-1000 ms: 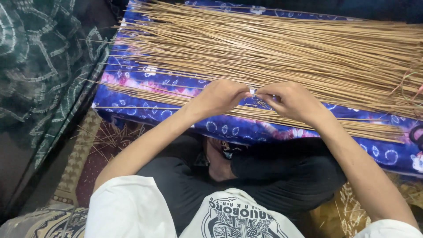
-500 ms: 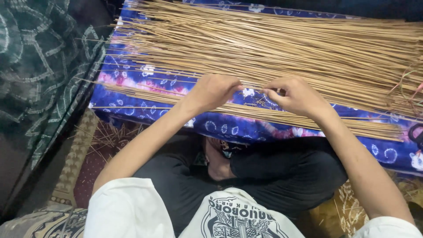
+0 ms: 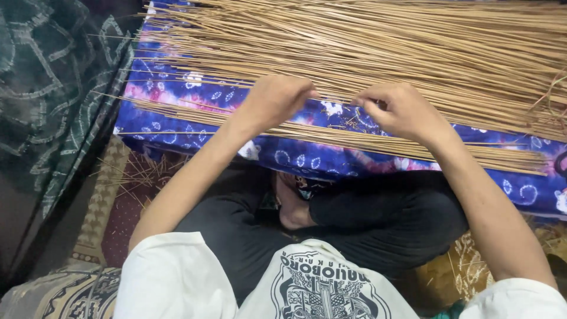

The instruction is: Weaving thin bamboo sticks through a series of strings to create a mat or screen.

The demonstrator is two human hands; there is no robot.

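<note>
A broad sheet of thin tan sticks [image 3: 378, 53] fans across the upper frame, lying on a blue and purple patterned cloth [image 3: 177, 88]. They look light, stiff and brittle, likely to snap if bent, so best pinched a few at a time near the close ends. A smaller bundle [image 3: 331, 137] runs across mid-frame. At centre, the left hand [image 3: 273, 101] curls closed over the sticks, while the right hand [image 3: 401, 111] has its fingers [image 3: 367, 101] pinched on a few strands.
</note>
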